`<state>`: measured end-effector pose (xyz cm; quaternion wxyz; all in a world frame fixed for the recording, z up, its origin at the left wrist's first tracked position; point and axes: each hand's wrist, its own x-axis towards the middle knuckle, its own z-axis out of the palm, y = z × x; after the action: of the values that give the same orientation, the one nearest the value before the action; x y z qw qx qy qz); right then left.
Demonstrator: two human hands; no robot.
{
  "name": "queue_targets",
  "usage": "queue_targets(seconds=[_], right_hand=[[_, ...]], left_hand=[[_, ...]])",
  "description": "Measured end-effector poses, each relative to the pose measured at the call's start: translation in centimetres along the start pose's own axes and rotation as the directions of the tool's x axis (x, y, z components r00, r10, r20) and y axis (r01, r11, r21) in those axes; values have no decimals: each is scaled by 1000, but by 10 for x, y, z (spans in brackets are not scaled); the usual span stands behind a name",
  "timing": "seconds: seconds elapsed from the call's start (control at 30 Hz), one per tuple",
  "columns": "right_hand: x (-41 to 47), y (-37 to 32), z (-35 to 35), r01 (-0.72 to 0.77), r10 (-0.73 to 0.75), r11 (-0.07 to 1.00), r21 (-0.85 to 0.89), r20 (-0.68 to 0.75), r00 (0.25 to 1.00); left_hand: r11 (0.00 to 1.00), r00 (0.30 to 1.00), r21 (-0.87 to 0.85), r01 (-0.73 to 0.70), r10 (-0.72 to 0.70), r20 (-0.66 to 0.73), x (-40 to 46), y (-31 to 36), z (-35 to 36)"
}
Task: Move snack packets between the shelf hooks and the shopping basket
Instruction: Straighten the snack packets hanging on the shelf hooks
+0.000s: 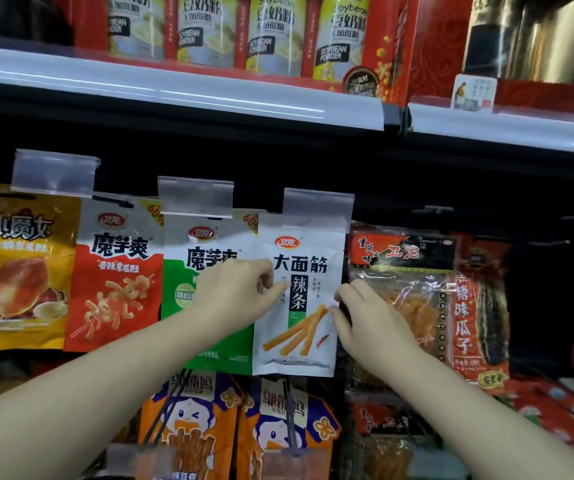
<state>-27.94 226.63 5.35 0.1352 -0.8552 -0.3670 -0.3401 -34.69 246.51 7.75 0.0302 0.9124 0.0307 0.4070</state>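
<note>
Pinching the white packet by both side edges, left hand and right hand, while it hangs on its hook between green packet and clear packet; looks light, floppy, slick foil, so grip near the sealed top.

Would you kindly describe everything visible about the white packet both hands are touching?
The white packet is a glossy, flat pouch printed with a red logo, black characters and orange strips. It hangs upright under a clear tag holder, overlapping the green packet. The left hand touches its left edge; the right hand pinches its right edge.
</note>
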Motion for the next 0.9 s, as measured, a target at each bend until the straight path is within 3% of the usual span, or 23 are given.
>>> queue_targets(seconds=[0.17,0.4,0.6,0.9], right_hand=[[-18,21,-23,52,-63,985,-166,-61,996],[-51,86,-45,25,-57,949,-316,-94,994],[-62,128,-52,-190,190,971,-144,-14,982],[-22,150,-33,-134,138,990,-44,120,983]], left_hand=[[951,971,201,-237,227,70,0,29,9],[908,932,224,-355,325,159,-1,62,32],[967,973,113,-227,218,81,-1,96,46],[969,992,232,-87,64,104,32,118,62]])
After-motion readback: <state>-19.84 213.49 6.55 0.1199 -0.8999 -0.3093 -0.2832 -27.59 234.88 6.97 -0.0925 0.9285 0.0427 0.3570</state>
